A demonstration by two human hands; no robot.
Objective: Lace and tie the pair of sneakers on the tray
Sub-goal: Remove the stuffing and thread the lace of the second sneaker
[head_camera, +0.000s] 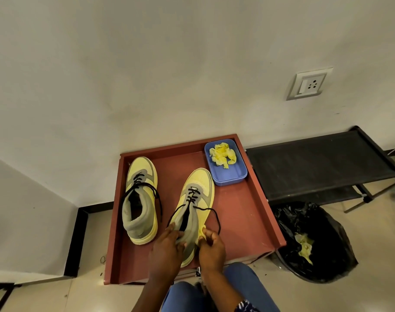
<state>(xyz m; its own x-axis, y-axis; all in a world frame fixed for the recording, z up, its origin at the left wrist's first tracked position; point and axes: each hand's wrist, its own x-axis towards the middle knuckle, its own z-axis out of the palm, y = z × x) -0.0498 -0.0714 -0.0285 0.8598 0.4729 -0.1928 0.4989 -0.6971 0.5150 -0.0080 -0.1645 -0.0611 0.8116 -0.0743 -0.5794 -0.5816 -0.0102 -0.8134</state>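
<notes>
Two yellow and grey high-top sneakers with black laces stand on a red-brown tray (pixel 248 221). The left sneaker (pixel 141 199) stands alone, its laces loose and draped over both sides. The right sneaker (pixel 197 206) is tilted, with its heel towards me. My left hand (pixel 167 248) grips its grey collar at the heel. My right hand (pixel 211 244) pinches the yellow heel edge on the right side. The right sneaker's lace ends hang loose, one looping past my right hand.
A blue plastic box (pixel 228 176) holding crumpled yellow paper sits in the tray's far right corner. A black shoe rack (pixel 322 163) stands to the right against the wall. A bin with a black bag (pixel 315 242) stands right of the tray. My knees in blue jeans (pixel 243 282) are below.
</notes>
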